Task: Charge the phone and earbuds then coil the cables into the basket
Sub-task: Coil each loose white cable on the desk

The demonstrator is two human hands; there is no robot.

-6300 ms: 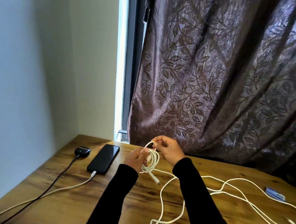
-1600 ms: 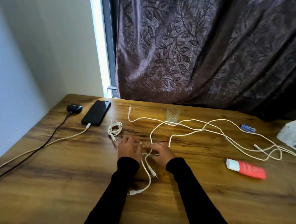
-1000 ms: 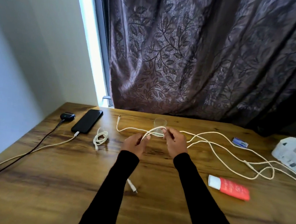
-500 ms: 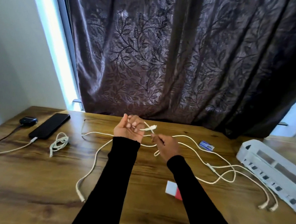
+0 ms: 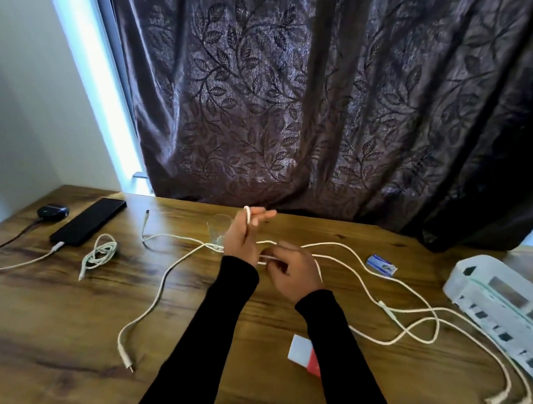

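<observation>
My left hand (image 5: 243,236) is raised over the middle of the wooden table (image 5: 64,330) with a loop of white cable (image 5: 167,277) over its fingers. Just right of it, my right hand (image 5: 290,272) pinches the same cable. Loose white cables (image 5: 408,316) trail right toward the white basket (image 5: 502,306) at the right edge. A coiled white cable (image 5: 100,252) lies at the left. Beyond it the black phone (image 5: 87,220) and the dark earbuds case (image 5: 52,212) each have a cable plugged in.
A small clear glass (image 5: 218,230) stands just behind my left hand. A blue-and-white packet (image 5: 381,265) lies right of centre. A red-and-white tube (image 5: 304,354) sits partly under my right sleeve. A dark leaf-patterned curtain (image 5: 295,110) hangs along the table's far edge.
Earlier I set one coiled cable down by the phone and picked up another. In the last half second my left hand lifted with a loop over its fingers while my right slid along the cable.
</observation>
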